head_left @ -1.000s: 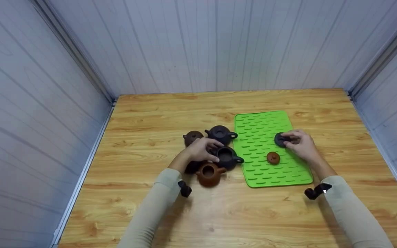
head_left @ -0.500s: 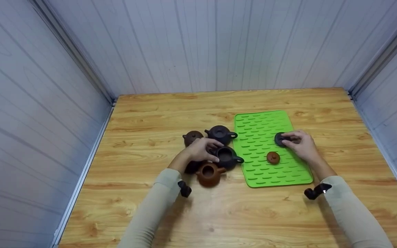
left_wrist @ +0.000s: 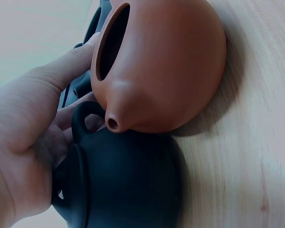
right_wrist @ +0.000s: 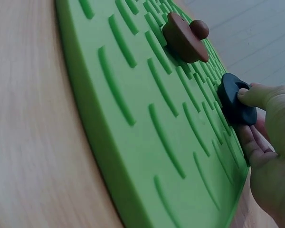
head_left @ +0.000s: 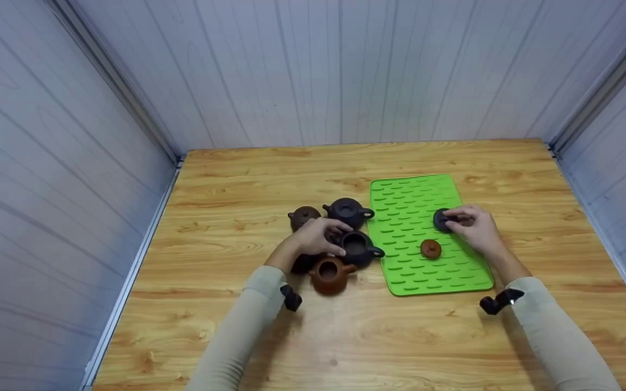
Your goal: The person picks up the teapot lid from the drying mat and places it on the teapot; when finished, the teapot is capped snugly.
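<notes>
- The open brown teapot (head_left: 330, 279) is nearest the worktop's (head_left: 367, 347) front edge, though well back from it. A left sleeve (head_left: 242, 326) drawn back low could catch it and chip its spout against the dark lidded teapot (left_wrist: 133, 183) alongside.
- The small brown lid (head_left: 431, 249) sits loose on the green mat (head_left: 443, 279), right of the mat's middle. A careless sweep of the right wrist could roll it towards the mat's near edge.
- The left hand (head_left: 315, 236) is partly closed, thumb and fingers curved about the spout side of the open black teapot (head_left: 356, 251); how firmly it grips is hard to tell. Too much push could slide the pot, whose handle reaches over the mat's left edge.
- The right hand (head_left: 476, 231) is nearly closed, pinching the black lid (right_wrist: 235, 102) by thumb and fingers at the right part of the mat. Slack fingers could let it drop on its rim; whether it bears fully on the mat is unclear.
- Farthest, the brown lidded teapot (head_left: 303, 215) and black lidded teapot (head_left: 348, 212), left of the mat, could be bumped by left-hand knuckles lifting forward, unseating their lids.
</notes>
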{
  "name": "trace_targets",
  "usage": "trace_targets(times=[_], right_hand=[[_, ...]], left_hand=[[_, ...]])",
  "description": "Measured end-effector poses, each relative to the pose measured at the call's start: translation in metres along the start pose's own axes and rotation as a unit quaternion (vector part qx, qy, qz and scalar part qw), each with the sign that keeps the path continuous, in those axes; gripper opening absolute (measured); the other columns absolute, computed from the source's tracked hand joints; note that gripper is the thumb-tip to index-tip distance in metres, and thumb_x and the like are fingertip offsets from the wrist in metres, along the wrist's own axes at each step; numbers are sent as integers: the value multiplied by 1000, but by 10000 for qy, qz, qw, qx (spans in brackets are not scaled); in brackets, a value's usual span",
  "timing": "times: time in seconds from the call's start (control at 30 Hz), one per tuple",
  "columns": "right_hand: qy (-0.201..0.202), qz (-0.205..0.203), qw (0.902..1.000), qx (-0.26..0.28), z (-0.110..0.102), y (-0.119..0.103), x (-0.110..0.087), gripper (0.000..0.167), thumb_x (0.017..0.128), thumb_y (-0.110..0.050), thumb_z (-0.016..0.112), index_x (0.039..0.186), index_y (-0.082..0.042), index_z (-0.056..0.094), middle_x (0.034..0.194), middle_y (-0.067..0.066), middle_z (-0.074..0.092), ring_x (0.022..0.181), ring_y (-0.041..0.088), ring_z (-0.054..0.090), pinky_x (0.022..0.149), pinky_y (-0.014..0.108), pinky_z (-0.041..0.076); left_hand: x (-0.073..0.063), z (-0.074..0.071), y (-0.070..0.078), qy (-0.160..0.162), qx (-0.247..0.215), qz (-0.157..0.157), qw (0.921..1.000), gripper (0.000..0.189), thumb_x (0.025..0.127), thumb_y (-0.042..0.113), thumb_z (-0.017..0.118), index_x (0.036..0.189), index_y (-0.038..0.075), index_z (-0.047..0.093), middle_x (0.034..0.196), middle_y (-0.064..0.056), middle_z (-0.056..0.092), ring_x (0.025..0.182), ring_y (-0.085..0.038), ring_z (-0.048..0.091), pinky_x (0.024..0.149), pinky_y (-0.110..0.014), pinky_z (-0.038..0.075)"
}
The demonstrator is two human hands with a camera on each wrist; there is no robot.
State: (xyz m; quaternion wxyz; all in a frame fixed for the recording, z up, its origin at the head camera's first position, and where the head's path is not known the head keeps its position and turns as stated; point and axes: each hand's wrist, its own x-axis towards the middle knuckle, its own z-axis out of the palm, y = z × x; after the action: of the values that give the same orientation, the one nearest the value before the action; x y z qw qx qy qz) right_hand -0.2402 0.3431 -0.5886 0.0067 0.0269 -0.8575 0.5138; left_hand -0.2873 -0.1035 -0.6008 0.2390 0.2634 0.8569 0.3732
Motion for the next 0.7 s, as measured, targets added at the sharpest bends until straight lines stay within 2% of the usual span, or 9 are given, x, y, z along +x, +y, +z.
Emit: trace_targets(times=[0.03, 0.1, 0.2, 0.23, 0.4, 0.47, 0.57, 0.7], right_hand=[[-20, -19, 10000, 14, 0, 0, 0, 33, 104, -1, 78, 134, 11, 75, 141, 32, 62, 100, -9, 61, 89, 4, 53], [-39, -24, 10000, 12, -1, 0, 0, 33, 104, -1, 78, 134, 11, 75, 141, 33, 62, 99, -9, 61, 89, 4, 52], [-73, 9, 10000, -32, -1, -1, -1, 33, 104, -1, 78, 135, 11, 75, 141, 32, 61, 99, -10, 61, 90, 3, 52], [-79, 27, 10000, -47, -2, -2, -1, 33, 104, -1, 78, 135, 11, 75, 141, 32, 61, 99, -11, 61, 90, 3, 52], [-165, 131, 9998, -71, -3, -5, -2, 33, 105, -2, 77, 136, 9, 75, 141, 29, 60, 100, -10, 62, 91, 4, 53], [-218, 165, 9996, -72, -3, -7, -2, 34, 105, -3, 77, 136, 9, 75, 142, 29, 59, 100, -10, 62, 91, 4, 54], [-280, 206, 9994, -44, -4, -9, -4, 34, 105, -4, 77, 137, 8, 75, 143, 29, 59, 100, -10, 63, 91, 5, 54], [-342, 190, 9992, 33, -3, -11, -5, 34, 105, -3, 77, 137, 9, 75, 144, 30, 60, 100, -11, 64, 92, 5, 55]], left_hand=[[5, 2, -10, 25, -46, 71, 10000, 58, 90, 49, 96, 144, 46, 74, 143, 0, 80, 137, -20, 73, 118, -46, 58], [10, 4, -21, 34, -59, 201, 9998, 59, 88, 55, 96, 142, 51, 73, 142, 1, 80, 136, -19, 73, 118, -48, 58], [7, 3, -17, 60, 22, 213, 9998, 58, 90, 52, 95, 144, 48, 73, 142, -1, 80, 135, -20, 74, 117, -47, 59], [4, 2, -11, 72, 74, 174, 9998, 59, 91, 48, 96, 146, 44, 73, 142, -2, 80, 135, -21, 74, 117, -46, 59], [-19, -7, 36, 13, 164, -47, 9999, 58, 97, 26, 92, 151, 22, 73, 146, -13, 78, 140, -31, 72, 119, -49, 58], [-26, -10, 51, -16, 114, -113, 9999, 58, 97, 23, 92, 152, 19, 72, 148, -16, 76, 143, -34, 70, 122, -52, 55], [-28, -10, 57, -11, 141, -159, 9998, 57, 98, 21, 91, 152, 17, 72, 148, -17, 76, 143, -35, 70, 123, -52, 55], [-28, -10, 56, -31, 83, -176, 9998, 58, 99, 19, 90, 153, 17, 71, 150, -17, 75, 144, -34, 69, 123, -52, 55]])
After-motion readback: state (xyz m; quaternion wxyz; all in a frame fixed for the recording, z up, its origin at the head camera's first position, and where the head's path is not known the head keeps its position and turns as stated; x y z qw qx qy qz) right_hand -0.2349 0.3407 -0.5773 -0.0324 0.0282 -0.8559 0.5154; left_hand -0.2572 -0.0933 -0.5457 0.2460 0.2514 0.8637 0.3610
